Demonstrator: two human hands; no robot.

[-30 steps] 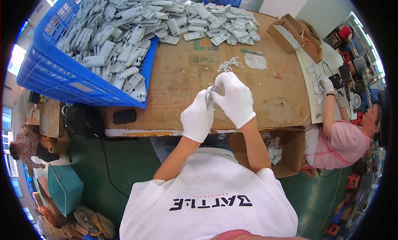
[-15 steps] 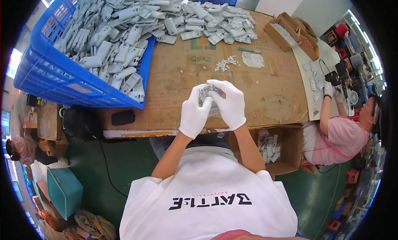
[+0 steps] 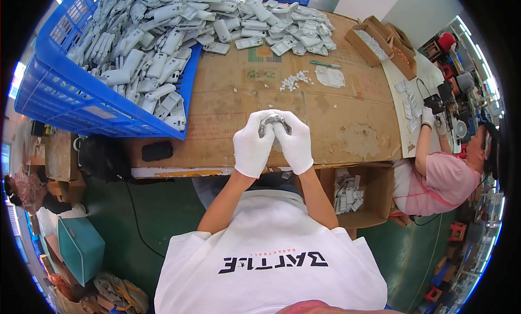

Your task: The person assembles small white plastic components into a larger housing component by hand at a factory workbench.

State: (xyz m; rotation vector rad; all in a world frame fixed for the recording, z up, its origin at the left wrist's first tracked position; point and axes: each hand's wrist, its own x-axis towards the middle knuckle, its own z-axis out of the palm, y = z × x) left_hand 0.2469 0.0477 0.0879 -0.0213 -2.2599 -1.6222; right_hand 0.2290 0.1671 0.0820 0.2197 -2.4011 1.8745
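While the left hand (image 3: 251, 146) and right hand (image 3: 296, 146) grip a mostly hidden grey piece (image 3: 272, 119) over the near edge of the table (image 3: 336, 110), work on it looks unfinished; many grey casings (image 3: 249, 43) await along the far edge. White bits (image 3: 296, 81) lie mid-table; a blue crate (image 3: 81, 103) crowds the left edge.

Open cardboard (image 3: 358, 132) beside right hand (image 3: 293, 143), blue crate (image 3: 70, 99) blocking left, casing heap (image 3: 173, 26) across back, white bits (image 3: 296, 80) ahead
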